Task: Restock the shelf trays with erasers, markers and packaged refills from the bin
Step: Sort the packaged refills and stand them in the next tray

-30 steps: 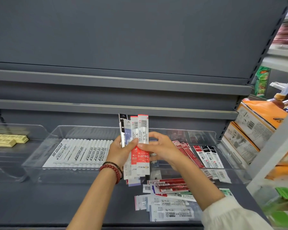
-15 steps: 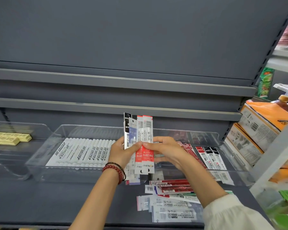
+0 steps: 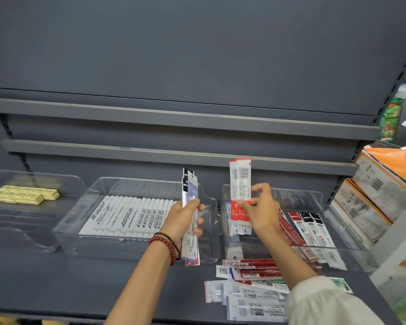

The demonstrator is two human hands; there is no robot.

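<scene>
Red refills (image 3: 240,184) now in R hand (image 3: 263,213)

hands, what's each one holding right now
Left hand: grips the blue and black refill packets.
Right hand: pinches the red refill packets.

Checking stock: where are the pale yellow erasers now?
Head view, far left: the pale yellow rectangular erasers lie in the leftmost clear plastic tray, beside the white markers.

Orange-topped boxes (image 3: 382,184) stacked near green packets (image 3: 390,118).
</scene>
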